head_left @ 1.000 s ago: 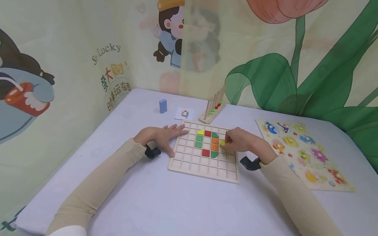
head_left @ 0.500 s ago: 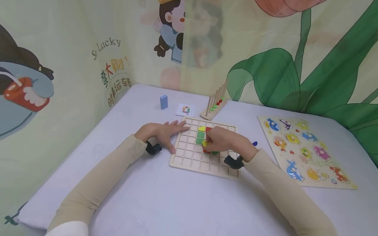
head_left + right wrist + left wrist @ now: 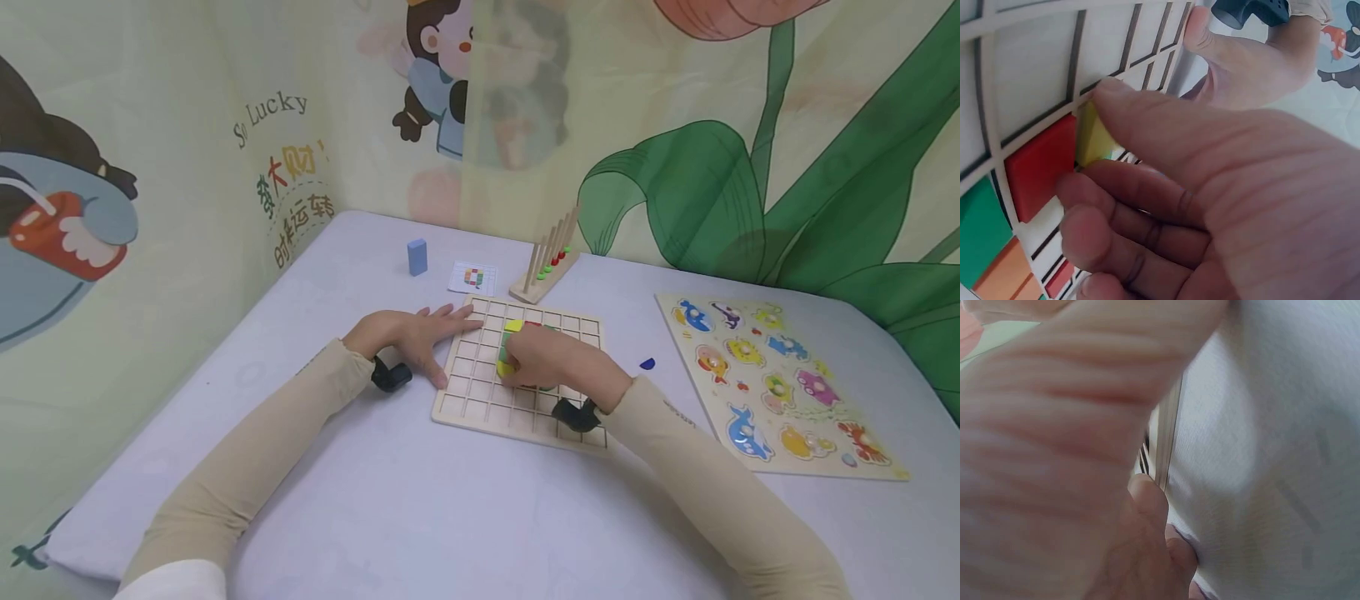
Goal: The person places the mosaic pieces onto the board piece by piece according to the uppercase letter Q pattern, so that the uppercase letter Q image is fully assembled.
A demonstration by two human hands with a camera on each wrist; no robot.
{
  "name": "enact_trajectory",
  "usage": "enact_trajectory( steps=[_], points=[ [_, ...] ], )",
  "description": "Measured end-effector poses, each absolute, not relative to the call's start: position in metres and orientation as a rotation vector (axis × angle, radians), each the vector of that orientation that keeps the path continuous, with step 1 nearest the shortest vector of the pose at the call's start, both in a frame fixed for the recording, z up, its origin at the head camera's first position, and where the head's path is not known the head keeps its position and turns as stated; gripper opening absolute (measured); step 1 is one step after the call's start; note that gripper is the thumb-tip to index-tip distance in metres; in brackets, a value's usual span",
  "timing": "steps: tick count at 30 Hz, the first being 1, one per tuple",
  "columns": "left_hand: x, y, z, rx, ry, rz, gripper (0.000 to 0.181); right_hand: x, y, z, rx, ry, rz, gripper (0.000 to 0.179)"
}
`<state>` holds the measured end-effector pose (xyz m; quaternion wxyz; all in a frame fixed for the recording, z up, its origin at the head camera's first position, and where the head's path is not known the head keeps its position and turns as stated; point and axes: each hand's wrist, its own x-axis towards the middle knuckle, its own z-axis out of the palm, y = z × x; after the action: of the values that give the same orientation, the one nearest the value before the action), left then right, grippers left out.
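A wooden grid board lies on the table. My left hand rests on its left edge with fingers spread; the left wrist view shows the thumb near the board's side. With thumb and fingertips, my right hand pinches a yellow tile at a cell beside a red tile. In the right wrist view, a green tile and an orange tile sit further along the grid. Another yellow tile lies higher on the board. My right hand hides several tiles in the head view.
A dark blue piece lies on the table right of the board. Behind stand a blue block, a pattern card lying flat, and a peg stand with red and green beads. An animal puzzle board lies at the right.
My right hand has moved left across the board, carrying the yellow tile from the right side to the left part of the coloured ring. The dark blue piece has come into sight. My left hand stays put.
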<state>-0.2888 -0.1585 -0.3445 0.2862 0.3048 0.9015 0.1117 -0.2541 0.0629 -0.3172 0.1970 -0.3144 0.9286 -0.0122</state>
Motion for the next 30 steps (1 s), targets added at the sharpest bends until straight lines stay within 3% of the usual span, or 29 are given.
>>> enact_trajectory(
  steps=[22,30],
  points=[
    [-0.289,-0.16,-0.343,0.824,2.415,0.284,0.111,-0.243,0.054,-0.316,-0.884,2.715,0.044,0.017],
    [-0.288,-0.159,-0.344,0.833,2.418,0.275,0.111,-0.241,0.056,-0.317,-0.77,2.741,-0.077,0.019]
  ],
)
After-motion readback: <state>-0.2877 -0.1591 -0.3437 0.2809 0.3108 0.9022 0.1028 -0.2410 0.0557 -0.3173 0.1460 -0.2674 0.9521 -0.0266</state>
